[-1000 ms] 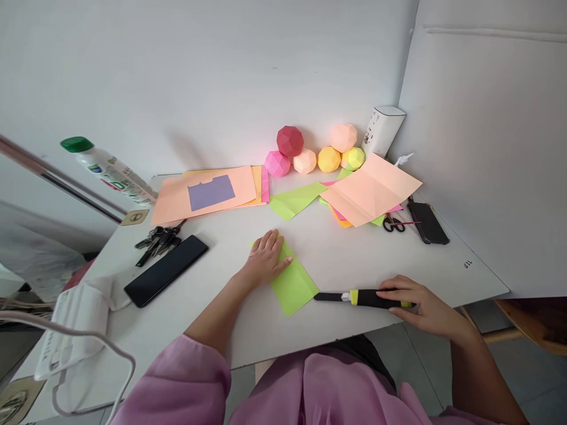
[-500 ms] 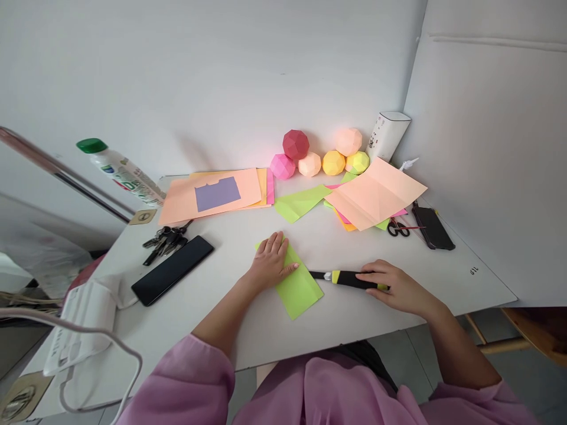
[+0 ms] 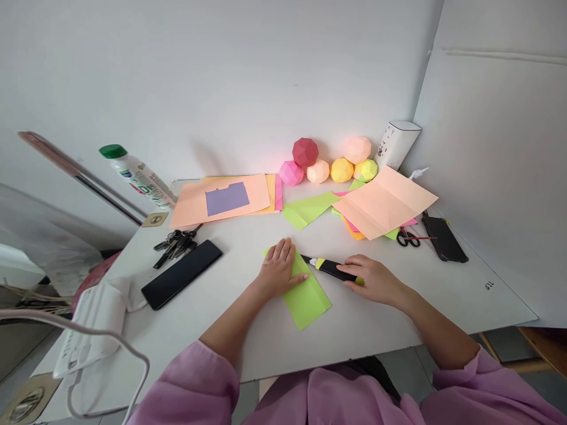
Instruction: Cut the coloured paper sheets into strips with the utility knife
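Note:
My left hand [image 3: 278, 273] lies flat, fingers stretched out, on a folded piece of light green paper [image 3: 308, 304] in the middle of the table. In my right hand [image 3: 374, 280] is a utility knife [image 3: 328, 267] with a black and yellow handle, fingers closed round its rear end. The dark blade points left and away from me. Its tip is at the paper's right edge, near my left fingers; whether it touches the paper I cannot tell.
Behind are stacked coloured sheets [image 3: 186, 209], a loose green sheet [image 3: 305, 211], a peach sheet [image 3: 385, 203] and several faceted paper balls [image 3: 305, 152]. Scissors [image 3: 407, 238] and a black phone [image 3: 444, 239] lie right; keys [image 3: 177, 243], another phone [image 3: 181, 274] and a white power strip [image 3: 95, 327] left.
My right hand has brought the knife left towards the paper, and the blade now slants further away from me. My left hand stays on the paper. The whole view has shifted slightly.

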{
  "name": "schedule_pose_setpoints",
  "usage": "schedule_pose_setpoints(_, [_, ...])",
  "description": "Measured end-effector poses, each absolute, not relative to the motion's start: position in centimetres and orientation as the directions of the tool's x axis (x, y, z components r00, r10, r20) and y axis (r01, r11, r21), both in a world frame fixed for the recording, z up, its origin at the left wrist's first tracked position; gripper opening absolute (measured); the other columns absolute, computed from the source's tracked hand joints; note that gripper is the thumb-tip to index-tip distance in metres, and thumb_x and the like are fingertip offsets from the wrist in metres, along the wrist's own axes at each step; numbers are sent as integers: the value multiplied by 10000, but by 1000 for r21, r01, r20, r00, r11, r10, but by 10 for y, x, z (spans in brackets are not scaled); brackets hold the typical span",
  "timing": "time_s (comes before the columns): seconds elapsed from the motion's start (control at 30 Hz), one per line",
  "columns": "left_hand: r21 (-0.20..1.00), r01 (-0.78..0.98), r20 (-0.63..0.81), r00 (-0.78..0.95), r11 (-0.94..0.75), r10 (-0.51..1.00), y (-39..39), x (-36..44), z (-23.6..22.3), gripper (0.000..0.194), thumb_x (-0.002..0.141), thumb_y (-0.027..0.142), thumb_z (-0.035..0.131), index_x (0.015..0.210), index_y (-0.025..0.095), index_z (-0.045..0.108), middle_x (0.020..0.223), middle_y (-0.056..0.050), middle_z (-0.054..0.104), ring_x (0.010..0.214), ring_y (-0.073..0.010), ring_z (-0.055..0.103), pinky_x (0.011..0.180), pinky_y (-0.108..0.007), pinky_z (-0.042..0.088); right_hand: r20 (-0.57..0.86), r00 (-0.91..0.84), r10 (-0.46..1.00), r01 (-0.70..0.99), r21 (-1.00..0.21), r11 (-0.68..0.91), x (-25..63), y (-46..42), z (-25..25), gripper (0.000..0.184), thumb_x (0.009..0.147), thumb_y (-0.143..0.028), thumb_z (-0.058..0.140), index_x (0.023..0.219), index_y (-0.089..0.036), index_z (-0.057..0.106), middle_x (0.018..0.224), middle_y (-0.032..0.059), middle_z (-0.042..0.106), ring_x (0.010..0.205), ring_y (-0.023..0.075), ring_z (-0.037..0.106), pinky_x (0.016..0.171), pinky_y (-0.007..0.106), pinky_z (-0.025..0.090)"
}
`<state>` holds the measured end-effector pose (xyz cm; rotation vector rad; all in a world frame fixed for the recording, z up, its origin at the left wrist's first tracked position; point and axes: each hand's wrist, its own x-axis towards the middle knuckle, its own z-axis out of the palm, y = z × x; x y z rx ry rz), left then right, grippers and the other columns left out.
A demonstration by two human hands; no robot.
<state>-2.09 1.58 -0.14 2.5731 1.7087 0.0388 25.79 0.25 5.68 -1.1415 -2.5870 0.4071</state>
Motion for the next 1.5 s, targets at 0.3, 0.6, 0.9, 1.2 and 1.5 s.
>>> schedule_pose_setpoints(0.3, [60, 918, 20, 393, -393, 920, 16, -22, -6, 876, 848, 712, 231, 1450, 76, 272, 1529, -180, 229, 1417, -308, 181, 1124, -461, 175, 129, -664, 736, 664, -350, 661, 245, 9, 60, 342, 829, -228, 568, 1154, -189, 664, 1042, 110, 653, 953, 230, 623, 783, 365, 553])
schedule_pose_setpoints(0.6, [63, 915, 32, 397, -398, 917, 15, -22, -8, 903, 835, 731, 254, 1455, 75, 259, 1528, -184, 224, 1420, -314, 165, 1131, -466, 169, 97, -646, 757, 690, -351, 634, 249, 10, 67, 334, 852, -252, 533, 1157, -232, 666, 1050, 100, 656, 952, 229, 625, 775, 361, 549])
schedule_pose_setpoints(0.9, [77, 921, -6, 384, -382, 924, 14, -22, -4, 993, 809, 776, 201, 1440, 12, 265, 1531, -205, 194, 1424, -315, 142, 1137, -444, 170, 67, -660, 748, 684, -359, 635, 234, 27, 65, 354, 824, -216, 566, 1166, -200, 660, 1033, 103, 658, 935, 235, 623, 746, 361, 542])
schedule_pose_setpoints(1.2, [83, 912, 50, 399, -402, 916, 14, -23, -9, 956, 813, 767, 233, 1456, 60, 249, 1528, -200, 210, 1421, -317, 159, 1132, -463, 180, 77, -638, 767, 703, -350, 619, 234, 27, 62, 351, 824, -229, 569, 1163, -220, 662, 1027, 99, 655, 926, 227, 617, 751, 355, 535])
schedule_pose_setpoints(1.5, [82, 910, 33, 405, -406, 914, 14, -22, -9, 930, 821, 757, 240, 1475, 98, 203, 1534, -187, 200, 1424, -316, 143, 1130, -472, 171, 77, -623, 779, 727, -312, 612, 230, 26, 62, 358, 823, -220, 557, 1167, -230, 658, 1019, 90, 656, 902, 217, 610, 719, 334, 522])
